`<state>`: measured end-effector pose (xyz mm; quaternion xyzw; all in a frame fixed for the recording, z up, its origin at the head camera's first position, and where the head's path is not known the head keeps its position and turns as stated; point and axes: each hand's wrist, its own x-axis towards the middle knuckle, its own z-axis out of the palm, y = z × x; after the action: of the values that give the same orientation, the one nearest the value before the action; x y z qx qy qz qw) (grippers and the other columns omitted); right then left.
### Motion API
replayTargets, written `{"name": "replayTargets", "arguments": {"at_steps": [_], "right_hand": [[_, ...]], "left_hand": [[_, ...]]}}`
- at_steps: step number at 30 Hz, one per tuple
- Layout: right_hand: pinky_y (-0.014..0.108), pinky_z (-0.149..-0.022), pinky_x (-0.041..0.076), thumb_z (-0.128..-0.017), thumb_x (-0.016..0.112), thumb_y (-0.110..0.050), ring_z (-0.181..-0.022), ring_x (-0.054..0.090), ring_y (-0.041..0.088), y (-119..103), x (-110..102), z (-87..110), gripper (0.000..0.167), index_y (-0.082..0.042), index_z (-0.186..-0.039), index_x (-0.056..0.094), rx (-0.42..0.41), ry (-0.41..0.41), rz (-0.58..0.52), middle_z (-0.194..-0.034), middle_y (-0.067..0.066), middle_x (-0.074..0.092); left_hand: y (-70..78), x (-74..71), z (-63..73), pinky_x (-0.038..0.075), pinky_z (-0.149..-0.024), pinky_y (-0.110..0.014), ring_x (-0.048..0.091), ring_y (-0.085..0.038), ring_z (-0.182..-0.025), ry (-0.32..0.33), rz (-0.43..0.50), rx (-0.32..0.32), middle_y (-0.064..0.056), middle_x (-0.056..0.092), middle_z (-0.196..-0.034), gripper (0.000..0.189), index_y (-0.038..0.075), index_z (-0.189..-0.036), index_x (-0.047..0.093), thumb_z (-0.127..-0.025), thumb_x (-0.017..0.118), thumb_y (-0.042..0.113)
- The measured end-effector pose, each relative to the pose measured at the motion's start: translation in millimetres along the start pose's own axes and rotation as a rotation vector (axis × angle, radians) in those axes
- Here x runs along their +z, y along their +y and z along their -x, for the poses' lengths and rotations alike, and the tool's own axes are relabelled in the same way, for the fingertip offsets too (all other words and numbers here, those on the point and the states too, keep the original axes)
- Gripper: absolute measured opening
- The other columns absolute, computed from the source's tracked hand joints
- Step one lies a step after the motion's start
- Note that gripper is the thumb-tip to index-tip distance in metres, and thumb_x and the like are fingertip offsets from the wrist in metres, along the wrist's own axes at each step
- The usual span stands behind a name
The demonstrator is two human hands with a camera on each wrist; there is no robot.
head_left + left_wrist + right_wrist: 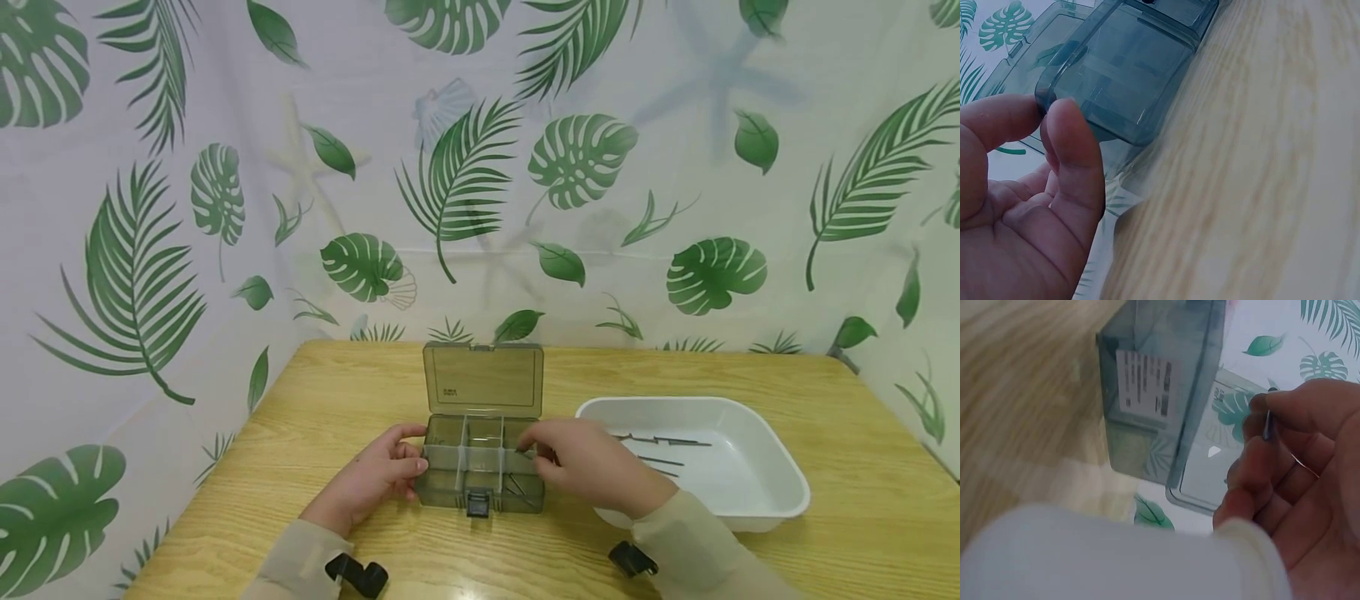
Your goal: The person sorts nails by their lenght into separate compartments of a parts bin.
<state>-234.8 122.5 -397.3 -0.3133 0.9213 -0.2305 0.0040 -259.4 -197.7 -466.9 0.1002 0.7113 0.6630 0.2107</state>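
Rod [1267, 425], thin and metallic, sits pinched between the right hand's [581, 462] thumb and forefinger, its end poking out at the fingertips. Those fingertips are over the right column of the box [438, 497], which lies just left of them. The other right fingers curl in toward the palm.

The box is smoky and clear, split by dividers [482, 458] into compartments. Loose rods [516, 485] lie slanted in the front right one, just in front of the right fingertips. The lid [483, 379] stands raised, beyond the fingers of both hands; the latch [477, 502] is on the near wall, between the hands. To the right of the right fingers is the white tray [738, 467], where several more rods [678, 441] lie flat.

The left hand [382, 471] holds the box's left end, thumb and forefinger bent against its edge. The right hand comes in from the right, palm turned down, its wrist above the tray's near left corner. Both sleeves [697, 542] reach the wrists, each with a black clip [633, 560].
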Motion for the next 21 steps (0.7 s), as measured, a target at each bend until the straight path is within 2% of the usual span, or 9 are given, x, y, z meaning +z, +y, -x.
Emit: {"name": "replayTargets", "arguments": {"at_steps": [4,11,21], "right_hand": [[0.029,-0.061,0.045,-0.096,0.062,-0.009,-0.063,0.047,0.005,-2.0,5.4,-5.4,0.021,-0.011,-0.114,0.073,0.007,-0.019,-0.005,-0.074,-0.014,0.054],[0.030,-0.066,0.050,-0.097,0.067,-0.014,-0.075,0.054,0.005,-1.7,7.6,-9.4,0.022,-0.010,-0.118,0.071,0.004,-0.030,-0.009,-0.087,-0.012,0.060],[0.031,-0.068,0.049,-0.095,0.071,-0.020,-0.079,0.057,0.010,3.0,2.0,-0.5,0.024,-0.013,-0.118,0.072,0.019,0.011,0.004,-0.093,-0.011,0.061]], "left_hand": [[0.4,0.6,-0.1,0.054,-0.065,-0.032,0.050,-0.016,-0.069,-0.002,-0.002,0.002,-0.008,0.053,-0.095,0.060,0.001,-0.153,0.031,-0.101,0.060,0.007],[0.6,0.1,-0.1,0.054,-0.065,-0.032,0.050,-0.016,-0.069,0.000,0.000,0.002,-0.007,0.052,-0.095,0.060,0.002,-0.153,0.032,-0.101,0.061,0.007],[-0.7,-0.3,-0.3,0.054,-0.065,-0.032,0.050,-0.016,-0.069,0.002,-0.004,0.003,-0.008,0.052,-0.095,0.060,0.002,-0.153,0.032,-0.101,0.061,0.007]]}}
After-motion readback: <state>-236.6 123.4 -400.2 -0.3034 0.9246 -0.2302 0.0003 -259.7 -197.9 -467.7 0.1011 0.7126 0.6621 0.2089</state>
